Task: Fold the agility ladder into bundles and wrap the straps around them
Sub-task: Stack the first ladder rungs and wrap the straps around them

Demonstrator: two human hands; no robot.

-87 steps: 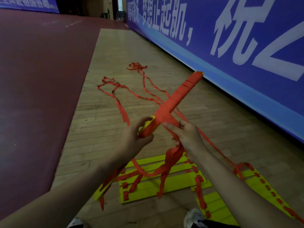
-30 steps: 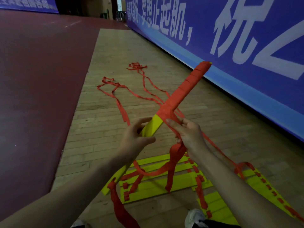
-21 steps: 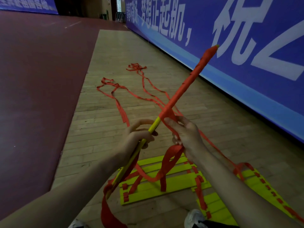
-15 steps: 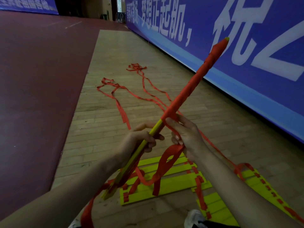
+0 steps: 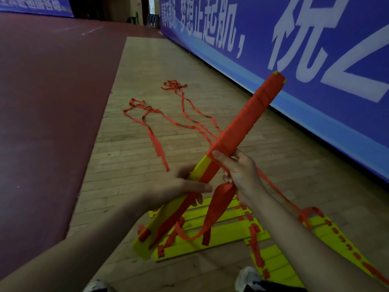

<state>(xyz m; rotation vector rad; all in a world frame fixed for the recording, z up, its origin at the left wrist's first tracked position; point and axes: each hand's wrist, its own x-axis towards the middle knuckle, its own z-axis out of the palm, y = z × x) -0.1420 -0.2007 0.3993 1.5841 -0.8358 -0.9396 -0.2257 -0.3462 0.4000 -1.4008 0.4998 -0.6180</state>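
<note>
Left hand [image 5: 179, 187]: grasps the bundle's [image 5: 242, 127] bare yellow lower half.
Right hand [image 5: 240, 173]: pinches the red strap [image 5: 220, 205] against it.
Bundle: held in the air, slanting, upper half wound red.
Floor [image 5: 136, 186]: yellow rungs [image 5: 210, 234] and loose straps [image 5: 157, 147] lie below.

left hand [image 5: 179, 189]: fingers curled round bundle [image 5: 242, 127] | right hand [image 5: 240, 171]: thumb across bundle, fingers pinch strap [image 5: 219, 205] | forearms: both reach forward

We look from a head-worn wide-angle camera, forward and down, close above the left hand [image 5: 174, 189] and right hand [image 5: 242, 175]. Beyond them the floor [image 5: 145, 76] recedes, a banner [image 5: 263, 60] at their right.
</note>
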